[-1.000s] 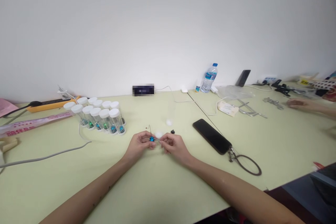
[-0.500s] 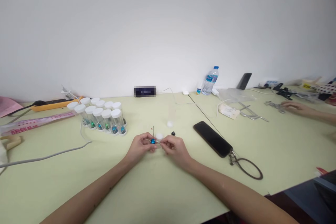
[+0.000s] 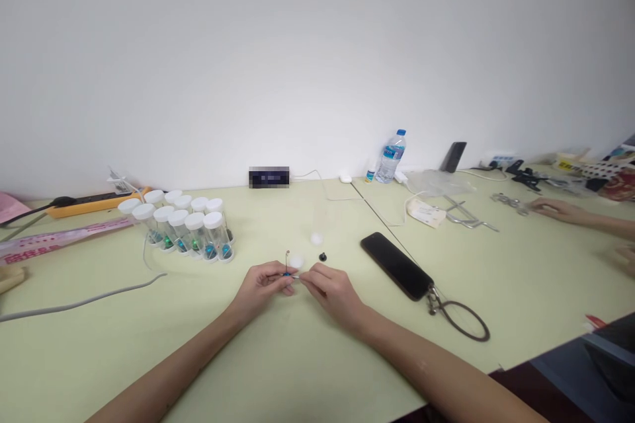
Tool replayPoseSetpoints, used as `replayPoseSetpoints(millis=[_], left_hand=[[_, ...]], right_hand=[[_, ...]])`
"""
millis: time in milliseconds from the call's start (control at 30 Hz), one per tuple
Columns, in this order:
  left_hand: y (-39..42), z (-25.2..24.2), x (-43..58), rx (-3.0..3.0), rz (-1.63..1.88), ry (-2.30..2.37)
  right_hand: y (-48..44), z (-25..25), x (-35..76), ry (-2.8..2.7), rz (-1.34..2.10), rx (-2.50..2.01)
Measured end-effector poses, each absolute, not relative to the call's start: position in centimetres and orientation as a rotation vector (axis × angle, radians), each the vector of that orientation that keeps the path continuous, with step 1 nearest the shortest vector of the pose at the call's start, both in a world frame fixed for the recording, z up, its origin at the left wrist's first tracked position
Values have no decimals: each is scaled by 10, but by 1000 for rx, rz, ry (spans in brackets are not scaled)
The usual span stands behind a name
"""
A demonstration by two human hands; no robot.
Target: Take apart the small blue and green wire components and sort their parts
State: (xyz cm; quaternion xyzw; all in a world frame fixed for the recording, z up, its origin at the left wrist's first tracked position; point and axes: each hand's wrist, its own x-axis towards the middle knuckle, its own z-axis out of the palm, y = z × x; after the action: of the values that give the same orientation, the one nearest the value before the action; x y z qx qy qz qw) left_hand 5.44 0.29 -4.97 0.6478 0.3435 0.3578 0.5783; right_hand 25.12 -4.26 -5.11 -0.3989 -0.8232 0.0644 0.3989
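1. Pinched a small blue part (image 3: 286,273) in the left grip (image 3: 262,285), fingers closed on it, over the pale green tabletop (image 3: 297,357) at the center of the scene.
2. Held a thin silvery rod (image 3: 296,277) in the right grip (image 3: 335,287), fingertips closed on it, and aimed it leftward at the blue part. Too small to tell: contact or gap between the two.
3. Showed a slim wire (image 3: 286,263) rising upright from the blue part, curled and reddish at the top.
4. Had just beyond both grips a white disc (image 3: 296,262), farther back a white round piece (image 3: 316,238), and near both a small black piece (image 3: 323,256).
5. Had to the left a tight cluster of clear, white-capped tubes (image 3: 177,217), blue and green pieces inside.
6. Had to the right a black phone (image 3: 397,266), screen up, a dark loop strap (image 3: 466,320) at its near end.
7. Faced a pale wall (image 3: 317,46), near it a water bottle (image 3: 391,157) just beside a small bottle (image 3: 370,176).
8. Shared the tabletop with another person's hand (image 3: 558,210), far right, fingertips at linked silver rings (image 3: 510,202).
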Motion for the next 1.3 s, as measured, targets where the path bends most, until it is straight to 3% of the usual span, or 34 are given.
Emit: replayPoseSetpoints(millis=[133,367,467,533,800,1000,1133,1300], left_hand=[[0,-50,54,1652,853,763],[-3,-53,53,1831,841,830],[-5,-52,54,1864,830,861],[-5,-52,54,1858,832,868],[-3,-54,56,1702,790,798],[-3,-54,55,1687,798,785],[-3,-54,53,1715,831,783],[-4,-52,53,1751,848,793]], right_hand=[[-46,-49,250,-2043,289,-1040],[-42,-48,245,-1656,1087,-1173],[-42,-47,245,-1616,1162,-1176],[-43,-47,245,-1711,992,-1212],[-49,-47,250,-2364,-238,-1025],[-51,-42,249,-2479,-489,-879],[-48,-46,245,-2306,-87,-1054],[-37,-47,242,-1718,1084,-1210]])
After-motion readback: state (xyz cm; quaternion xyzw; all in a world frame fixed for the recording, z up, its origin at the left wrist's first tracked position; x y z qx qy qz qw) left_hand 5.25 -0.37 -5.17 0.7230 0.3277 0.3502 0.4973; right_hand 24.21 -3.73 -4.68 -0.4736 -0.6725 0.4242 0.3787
